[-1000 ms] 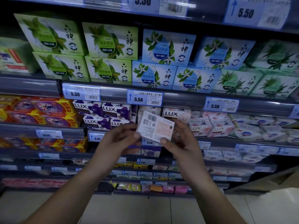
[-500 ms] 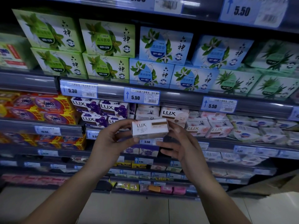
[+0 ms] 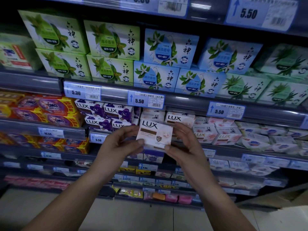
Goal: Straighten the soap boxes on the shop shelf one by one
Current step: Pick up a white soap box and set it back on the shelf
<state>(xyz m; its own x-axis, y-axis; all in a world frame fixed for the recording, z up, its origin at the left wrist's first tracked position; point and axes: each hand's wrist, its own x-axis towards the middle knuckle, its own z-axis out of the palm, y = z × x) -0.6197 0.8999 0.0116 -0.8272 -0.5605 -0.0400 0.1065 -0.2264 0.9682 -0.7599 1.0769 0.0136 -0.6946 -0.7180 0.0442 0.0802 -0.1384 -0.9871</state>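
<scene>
Item: white LUX box (image 3: 155, 135). Loc: off shelf (image 3: 275, 161), just before the LUX row. L hand (image 3: 116, 148) & R hand (image 3: 184, 145) pinch its ends, fingers (image 3: 180, 129) curled round. Logo fwd, prob. to square it before reshelving.

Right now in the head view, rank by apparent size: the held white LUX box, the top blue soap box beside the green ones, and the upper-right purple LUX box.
1. top blue soap box
2. held white LUX box, though it is nearer the camera, which inflates it
3. purple LUX box
</scene>
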